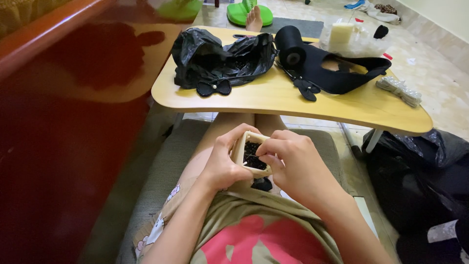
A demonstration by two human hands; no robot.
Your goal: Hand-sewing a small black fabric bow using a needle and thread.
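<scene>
Small box [246, 155] of dark bits: over your lap, below the table [273, 98] | your left hand [222, 164] wraps it, fingers closed, to steady it | your right hand [288, 161] pinches inside, fingertips together; what they hold is hidden.

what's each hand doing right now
Left hand: closed around the small cream box, holding it.
Right hand: fingertips pinched over the box's dark contents; what it holds cannot be told.
</scene>
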